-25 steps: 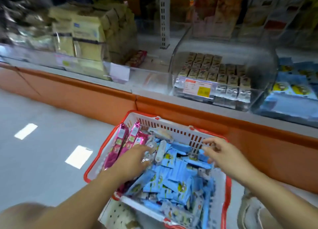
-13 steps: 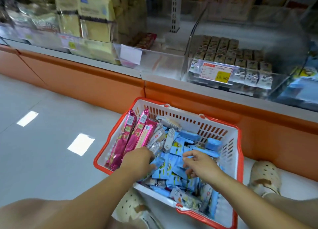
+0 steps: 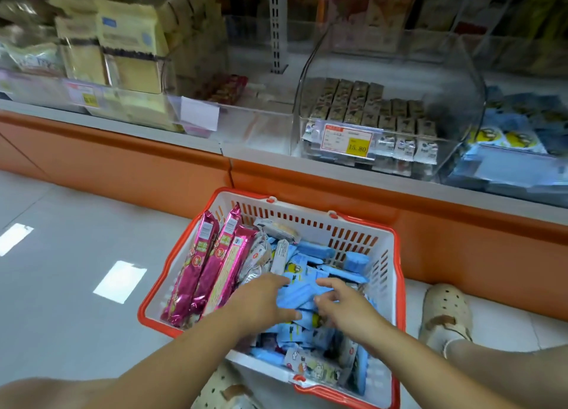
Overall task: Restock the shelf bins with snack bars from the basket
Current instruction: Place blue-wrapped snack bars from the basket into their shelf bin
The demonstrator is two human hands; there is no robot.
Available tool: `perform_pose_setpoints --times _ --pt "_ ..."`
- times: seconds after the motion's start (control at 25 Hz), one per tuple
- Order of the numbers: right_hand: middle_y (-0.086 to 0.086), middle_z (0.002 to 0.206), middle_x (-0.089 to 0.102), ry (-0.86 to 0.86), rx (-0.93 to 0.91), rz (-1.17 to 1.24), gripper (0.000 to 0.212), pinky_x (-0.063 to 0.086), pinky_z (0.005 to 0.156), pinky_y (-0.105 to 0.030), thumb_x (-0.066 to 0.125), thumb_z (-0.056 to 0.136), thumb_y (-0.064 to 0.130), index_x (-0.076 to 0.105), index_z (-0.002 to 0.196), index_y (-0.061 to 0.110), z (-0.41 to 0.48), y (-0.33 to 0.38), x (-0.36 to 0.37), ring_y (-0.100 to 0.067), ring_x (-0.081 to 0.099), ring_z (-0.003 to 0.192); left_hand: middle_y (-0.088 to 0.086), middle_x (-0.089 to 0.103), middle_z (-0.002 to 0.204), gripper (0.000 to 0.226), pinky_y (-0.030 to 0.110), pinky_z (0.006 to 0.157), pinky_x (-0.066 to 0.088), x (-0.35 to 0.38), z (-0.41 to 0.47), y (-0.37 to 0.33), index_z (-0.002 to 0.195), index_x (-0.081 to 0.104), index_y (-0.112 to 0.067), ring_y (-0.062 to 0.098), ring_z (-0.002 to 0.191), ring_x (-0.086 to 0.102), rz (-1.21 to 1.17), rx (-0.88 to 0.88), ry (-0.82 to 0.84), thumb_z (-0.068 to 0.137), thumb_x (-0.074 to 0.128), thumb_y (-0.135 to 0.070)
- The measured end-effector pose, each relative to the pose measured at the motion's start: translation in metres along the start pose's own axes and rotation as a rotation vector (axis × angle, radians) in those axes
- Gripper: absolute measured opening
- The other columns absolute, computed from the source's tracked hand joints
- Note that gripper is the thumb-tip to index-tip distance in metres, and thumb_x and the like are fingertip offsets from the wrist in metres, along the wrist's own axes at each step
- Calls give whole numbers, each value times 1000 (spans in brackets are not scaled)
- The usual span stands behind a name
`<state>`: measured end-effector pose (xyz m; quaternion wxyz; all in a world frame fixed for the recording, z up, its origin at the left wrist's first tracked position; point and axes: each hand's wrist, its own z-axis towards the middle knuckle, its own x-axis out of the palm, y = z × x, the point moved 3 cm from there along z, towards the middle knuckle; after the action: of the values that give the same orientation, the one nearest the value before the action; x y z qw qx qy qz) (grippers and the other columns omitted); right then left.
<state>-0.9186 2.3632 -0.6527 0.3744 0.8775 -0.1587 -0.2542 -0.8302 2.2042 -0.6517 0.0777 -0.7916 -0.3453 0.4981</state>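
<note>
While hands point(image 3: 261, 301) point(image 3: 347, 311) grip blue bars point(image 3: 302, 293), pink packs point(image 3: 199, 270) lean alongside.

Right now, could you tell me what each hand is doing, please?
Left hand: grips blue snack bars in the basket.
Right hand: fingers curled round the same blue snack bars.

head cam | 1 view | faces forward-down | close above basket point(image 3: 307, 221)
</note>
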Motion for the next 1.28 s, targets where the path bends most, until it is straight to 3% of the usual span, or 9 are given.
perform_pose_setpoints --times 0.12,0.36,0.44,0.6,0.68,0.84,1.08,1.2,1.28 --pt "-1 100 62 -50 46 -1 40 52 75 -33 51 97 33 43 136 29 7 -10 -12 -19 63 82 4 30 152 83 42 111 34 27 15 -2 150 26 -21 25 137 33 337 30 64 84 62 -56" --pt "1 82 59 -35 99 20 42 44 63 -31 53 96 29 42 136 24 7 -30 -19 -17 51 66 5 37 146 67 41 102 43 36 38 3 148 25 -21 28 130 37 456 -51 -36 92 59 -36" --pt "-2 81 59 -29 117 9 40 43 66 -29 53 96 29 43 135 24 6 -35 -19 -17 53 70 5 48 135 56 38 93 48 34 40 3 143 35 -22 25 116 48 282 -77 -62 91 57 -21" --pt "0 100 62 -35 174 195 45 49 66 -25 55 96 33 43 137 22 4 -32 -20 -17 63 81 -6 57 77 36 27 66 51 30 35 2 126 58 -26 5 61 54 -662 -162 51 91 55 -15" --pt "-2 113 63 -43 169 411 50 52 66 -27 61 93 32 42 138 23 2 -26 -20 -19 67 91 -9 58 69 32 23 64 51 31 28 -5 119 63 -33 4 59 57 -899 -153 109 93 56 -17" --pt "-6 105 71 -189 -1 574 54 54 72 -31 67 88 9 42 132 28 -4 -14 -32 -23 69 94 -5 69 115 37 34 79 55 27 17 -23 122 59 -37 16 100 67 -1017 -90 83 93 60 -14" --pt "-8 89 75 -225 -178 728 36 56 65 -27 64 86 -4 56 115 16 -30 14 -70 -20 72 77 -7 71 112 39 48 91 52 -6 10 -86 121 63 -30 25 100 68 -1044 63 43 91 61 -5" --pt "-14 95 73 -258 -289 621 35 55 78 -38 66 84 -5 60 113 15 -52 36 -108 -23 69 83 -6 74 99 39 31 74 55 -35 12 -135 111 67 -28 14 79 65 -1007 204 -84 88 61 3" --pt "-8 93 74 -387 -409 505 34 55 79 -33 70 82 -1 63 108 19 -68 57 -159 -19 69 84 -12 73 93 37 27 76 56 -66 16 -175 110 67 -30 4 79 66 -889 351 -239 87 65 -2"
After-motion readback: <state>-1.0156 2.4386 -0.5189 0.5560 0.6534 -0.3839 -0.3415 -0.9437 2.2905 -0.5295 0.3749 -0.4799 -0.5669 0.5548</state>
